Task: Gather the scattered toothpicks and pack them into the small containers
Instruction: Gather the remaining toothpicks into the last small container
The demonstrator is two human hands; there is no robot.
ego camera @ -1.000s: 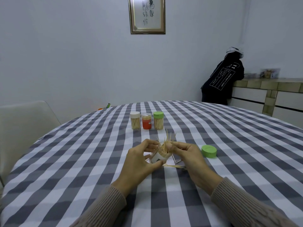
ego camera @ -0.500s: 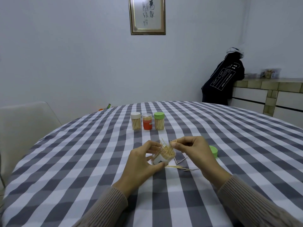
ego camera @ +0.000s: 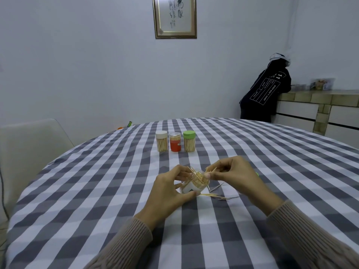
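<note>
While I am watching through the head camera, two sleeved forearms are reaching forward over the checked surface (ego camera: pixel 97 191). My left hand (ego camera: pixel 171 191) is curling round a small open container (ego camera: pixel 191 188), its grip holding the white-labelled body tilted toward the right, with thumb underneath and fingers over the far side. One bundle of toothpicks (ego camera: pixel 198 178) is sticking out of that container's mouth, several splaying at odd angles. My right hand (ego camera: pixel 236 174) is sitting just beside the mouth, its grip narrow, thumb and forefinger pinching one or more toothpicks there; the exact number I cannot tell. A few loose toothpicks (ego camera: pixel 210 195) are lying on the cloth just right of the container, roughly four or five. Behind the right hand, a sliver of one green lid (ego camera: pixel 257 173) is showing.

Farther off, three closed containers are standing upright in a row: one white-capped container (ego camera: pixel 161 141), one orange container (ego camera: pixel 175 142) and one green-capped container (ego camera: pixel 189 141). One pale chair (ego camera: pixel 29 144) is standing at left. Beyond, one person in a dark top (ego camera: pixel 266 94) is leaning at a counter, and one framed picture (ego camera: pixel 175 17) is hanging on the wall.
</note>
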